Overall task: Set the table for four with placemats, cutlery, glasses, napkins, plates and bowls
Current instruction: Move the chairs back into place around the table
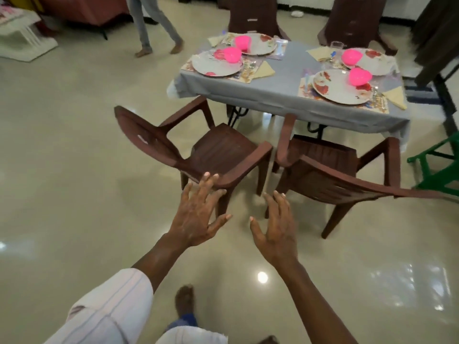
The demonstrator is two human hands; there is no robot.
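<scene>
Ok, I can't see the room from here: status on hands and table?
Left hand open, right hand open, both empty. Table shows four plates with pink bowls. Two brown chairs between hands and table.

Two chairs bar the near side of the table [248, 91]
L chair [218, 150] & R chair [330, 167] stand side by side in front of it, armrests almost touching, only a slim gap btwn. Wide-open floor [62, 157] to the L, w/ a person [154, 26] mid-stride far back. A green frame [421, 170] crowds the R edge. On top, a bare cloth strip [288, 68] runs down the middle btwn place settings [218, 63].
</scene>
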